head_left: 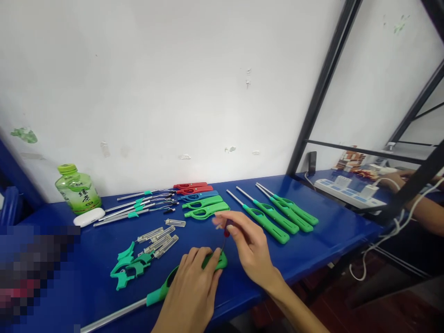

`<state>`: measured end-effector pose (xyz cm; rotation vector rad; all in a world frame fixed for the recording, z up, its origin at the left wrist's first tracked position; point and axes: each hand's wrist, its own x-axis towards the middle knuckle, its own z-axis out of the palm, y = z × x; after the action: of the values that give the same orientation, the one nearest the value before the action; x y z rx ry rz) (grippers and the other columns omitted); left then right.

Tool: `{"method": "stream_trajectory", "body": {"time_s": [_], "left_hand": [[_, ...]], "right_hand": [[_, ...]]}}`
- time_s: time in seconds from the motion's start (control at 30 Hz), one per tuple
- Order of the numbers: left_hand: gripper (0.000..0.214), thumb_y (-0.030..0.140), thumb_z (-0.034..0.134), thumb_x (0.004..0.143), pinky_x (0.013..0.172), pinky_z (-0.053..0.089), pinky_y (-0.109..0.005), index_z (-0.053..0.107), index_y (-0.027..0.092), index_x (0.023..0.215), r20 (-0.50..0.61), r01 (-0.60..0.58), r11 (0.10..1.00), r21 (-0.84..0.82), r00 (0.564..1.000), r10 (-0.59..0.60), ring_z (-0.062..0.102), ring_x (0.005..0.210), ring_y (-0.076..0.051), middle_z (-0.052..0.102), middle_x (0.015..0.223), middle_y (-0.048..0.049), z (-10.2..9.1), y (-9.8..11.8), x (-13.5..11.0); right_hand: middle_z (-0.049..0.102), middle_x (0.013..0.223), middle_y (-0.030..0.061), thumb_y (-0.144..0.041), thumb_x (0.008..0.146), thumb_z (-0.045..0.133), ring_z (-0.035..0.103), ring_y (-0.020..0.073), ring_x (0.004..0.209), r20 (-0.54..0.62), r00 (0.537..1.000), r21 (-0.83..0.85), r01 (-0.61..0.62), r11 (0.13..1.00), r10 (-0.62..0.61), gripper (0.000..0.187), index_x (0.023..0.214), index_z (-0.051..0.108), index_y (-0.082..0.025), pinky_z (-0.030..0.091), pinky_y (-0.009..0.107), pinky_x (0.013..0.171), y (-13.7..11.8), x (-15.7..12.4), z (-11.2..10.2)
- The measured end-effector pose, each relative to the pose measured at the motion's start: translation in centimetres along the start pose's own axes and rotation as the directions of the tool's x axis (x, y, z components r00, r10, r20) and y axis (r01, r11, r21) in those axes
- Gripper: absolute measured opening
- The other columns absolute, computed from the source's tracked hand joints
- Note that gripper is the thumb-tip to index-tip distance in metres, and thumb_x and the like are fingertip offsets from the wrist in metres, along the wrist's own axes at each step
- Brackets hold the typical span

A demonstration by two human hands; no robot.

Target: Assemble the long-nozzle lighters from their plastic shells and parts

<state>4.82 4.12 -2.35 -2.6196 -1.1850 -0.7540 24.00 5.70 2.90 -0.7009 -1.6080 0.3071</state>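
Observation:
My left hand (192, 289) presses down on the green handle of a long lighter (157, 293) whose metal tube runs toward the lower left on the blue table (312, 240). Its fingers are closed over the handle. My right hand (244, 243) hovers just above and to the right, pinching a small screwdriver with a red grip (226, 230) whose thin shaft points down at the lighter handle.
Three assembled green lighters (274, 215) lie to the right. Red, blue and green handle shells (201, 201), metal tubes (135, 208), clear tanks (159, 238) and green triggers (128, 268) lie left of centre. A green tea bottle (78, 189) and white case (89, 216) stand far left. Another person's arm (416, 194) and power strip (350, 190) are at right.

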Motion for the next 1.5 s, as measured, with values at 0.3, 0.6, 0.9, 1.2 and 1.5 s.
{"method": "stream_trajectory", "body": {"time_s": [0.3, 0.6, 0.9, 1.2, 1.5], "left_hand": [[0.04, 0.022, 0.048, 0.11, 0.098, 0.065, -0.051, 0.067, 0.027, 0.145, 0.046, 0.035, 0.999, -0.004, 0.998, -0.035, 0.075, 0.113, -0.028, 0.076, 0.128, -0.0085, -0.6, 0.5, 0.6], [0.041, 0.019, 0.048, 0.109, 0.096, 0.065, -0.05, 0.068, 0.025, 0.144, 0.058, 0.045, 0.999, 0.0, 0.997, -0.045, 0.075, 0.112, -0.028, 0.077, 0.126, -0.0091, -0.9, 0.8, 0.9], [0.04, 0.023, 0.048, 0.111, 0.095, 0.065, -0.046, 0.067, 0.026, 0.146, 0.038, 0.02, 1.0, 0.0, 0.999, -0.02, 0.076, 0.112, -0.028, 0.077, 0.126, -0.0084, -0.4, 0.2, 0.6], [0.04, 0.02, 0.046, 0.111, 0.104, 0.063, -0.047, 0.066, 0.024, 0.145, 0.023, -0.014, 1.0, -0.004, 1.0, 0.014, 0.075, 0.122, -0.027, 0.077, 0.134, -0.0079, 0.1, -0.1, -0.3], [0.042, 0.018, 0.045, 0.111, 0.097, 0.064, -0.048, 0.066, 0.026, 0.146, 0.04, -0.01, 0.999, -0.033, 0.999, 0.011, 0.075, 0.116, -0.027, 0.077, 0.13, -0.0068, 0.1, -0.1, 0.1]], "right_hand": [[0.075, 0.11, 0.0044, -0.027, 0.115, 0.055, 0.073, 0.0198, 0.095, 0.016, 0.999, 0.068, -0.046, 0.997, 0.045, 0.034, 0.14, 0.075, -0.038, 0.062, 0.036, 0.085, 0.2, 0.1, -0.1], [0.077, 0.111, 0.0029, -0.03, 0.11, 0.067, 0.073, 0.0193, 0.097, 0.03, 0.998, 0.106, -0.066, 0.992, 0.064, 0.029, 0.135, 0.078, -0.039, 0.061, 0.034, 0.086, -0.3, 0.5, 0.0], [0.076, 0.104, 0.0019, -0.031, 0.099, 0.083, 0.071, 0.0198, 0.094, -0.028, 0.997, 0.087, -0.071, 0.994, 0.073, 0.028, 0.126, 0.084, -0.039, 0.062, 0.037, 0.09, -0.4, 0.9, 0.5], [0.076, 0.099, 0.0016, -0.026, 0.103, 0.077, 0.071, 0.0173, 0.085, -0.051, 0.995, 0.103, -0.084, 0.991, 0.09, 0.026, 0.125, 0.084, -0.037, 0.062, 0.032, 0.078, 0.1, 1.0, 0.2], [0.083, 0.11, 0.0024, -0.025, 0.11, 0.065, 0.082, 0.0195, 0.095, 0.052, 0.991, 0.118, -0.132, 0.984, 0.127, 0.029, 0.133, 0.079, -0.035, 0.066, 0.031, 0.081, -0.3, 0.4, 0.0]]}}
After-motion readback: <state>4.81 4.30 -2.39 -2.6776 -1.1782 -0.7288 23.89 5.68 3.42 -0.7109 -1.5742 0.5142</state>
